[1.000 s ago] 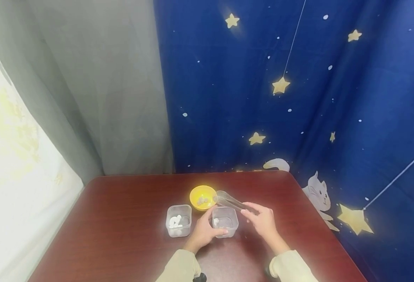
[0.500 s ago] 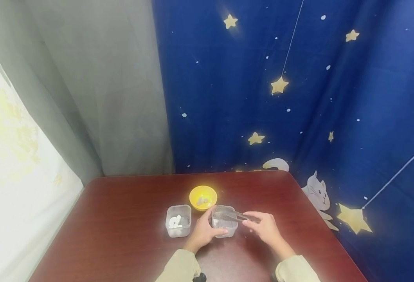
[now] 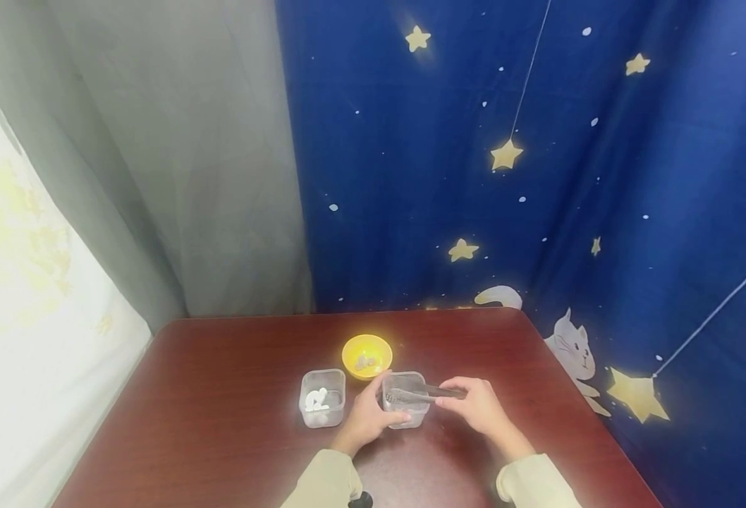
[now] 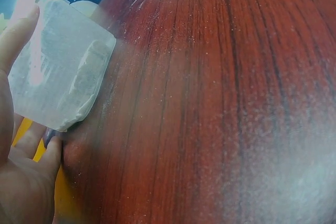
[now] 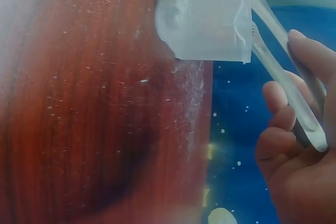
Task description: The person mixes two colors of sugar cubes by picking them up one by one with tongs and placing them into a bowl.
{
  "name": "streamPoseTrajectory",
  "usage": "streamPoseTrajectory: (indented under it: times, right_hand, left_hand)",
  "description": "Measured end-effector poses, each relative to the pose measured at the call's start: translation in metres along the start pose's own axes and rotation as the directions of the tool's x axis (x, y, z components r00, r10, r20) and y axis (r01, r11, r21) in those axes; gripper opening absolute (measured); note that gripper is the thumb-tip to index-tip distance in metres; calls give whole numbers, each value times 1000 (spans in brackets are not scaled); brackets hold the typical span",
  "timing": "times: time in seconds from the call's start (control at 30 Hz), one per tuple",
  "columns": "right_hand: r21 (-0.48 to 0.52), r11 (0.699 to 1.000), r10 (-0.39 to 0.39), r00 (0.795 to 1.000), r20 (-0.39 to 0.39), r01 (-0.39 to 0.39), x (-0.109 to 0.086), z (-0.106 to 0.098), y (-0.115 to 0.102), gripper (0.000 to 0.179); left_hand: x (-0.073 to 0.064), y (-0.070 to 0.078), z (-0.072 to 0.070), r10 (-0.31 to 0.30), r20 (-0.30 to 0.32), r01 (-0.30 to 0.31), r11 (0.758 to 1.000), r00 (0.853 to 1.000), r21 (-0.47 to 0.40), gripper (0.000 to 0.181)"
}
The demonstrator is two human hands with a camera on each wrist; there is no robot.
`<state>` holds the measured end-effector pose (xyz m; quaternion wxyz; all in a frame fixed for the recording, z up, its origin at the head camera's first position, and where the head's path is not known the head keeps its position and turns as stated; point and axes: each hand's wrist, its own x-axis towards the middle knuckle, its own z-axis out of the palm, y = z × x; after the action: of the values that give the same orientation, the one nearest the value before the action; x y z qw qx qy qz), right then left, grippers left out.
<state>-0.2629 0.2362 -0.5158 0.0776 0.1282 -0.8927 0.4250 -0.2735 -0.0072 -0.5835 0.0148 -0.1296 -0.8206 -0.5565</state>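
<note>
My left hand (image 3: 365, 416) holds a clear square plastic container (image 3: 407, 381) from its left side, thumb along the near wall and fingers round the far side. In my right hand (image 3: 477, 406) is a pair of metal tongs (image 3: 414, 397), gripped between thumb and fingers near the rear end. Their tips reach left into the container's opening. The right wrist view shows the two tong arms (image 5: 281, 80) spread apart, with the perforated ends partly hidden behind the container wall (image 5: 210, 19). Pale pieces show through the container wall in the left wrist view.
A second clear container (image 3: 311, 379) with several white pieces stands left of my left hand. Just behind the held container is a yellow bowl (image 3: 376, 346) with several small greyish pieces. All stand on a dark red wooden table (image 3: 240, 395), with curtains (image 3: 398, 176) behind it.
The tongs have moved from beside the yellow bowl's right rim, over the held container, and down toward its near side. The left hand stays in place on the container.
</note>
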Motion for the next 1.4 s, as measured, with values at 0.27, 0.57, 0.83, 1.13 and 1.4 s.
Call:
streamPoseTrajectory:
  times: [0.27, 0.57, 0.83, 1.13, 1.4]
  right_hand:
    - [-97, 994, -36, 994, 102, 46, 3, -6, -6, 28]
    - [-72, 992, -95, 984, 152, 107, 3, -7, -2, 30]
    - [152, 988, -55, 990, 129, 35, -1, -5, 11, 30]
    - [189, 982, -30, 995, 92, 13, 0, -2, 12, 27]
    - [216, 976, -66, 987, 144, 34, 7, -6, 11, 24]
  left_hand:
    - [1, 1, 0, 1, -3, -1, 1000, 1000, -13, 98]
    - [0, 1, -1, 4, -4, -4, 1000, 1000, -15, 96]
    - [0, 0, -1, -8, -2, 8, 1000, 1000, -19, 98]
    - [0, 0, -1, -12, -5, 11, 1000, 1000, -25, 98]
    - [0, -2, 1, -8, 5, 8, 1000, 1000, -22, 99]
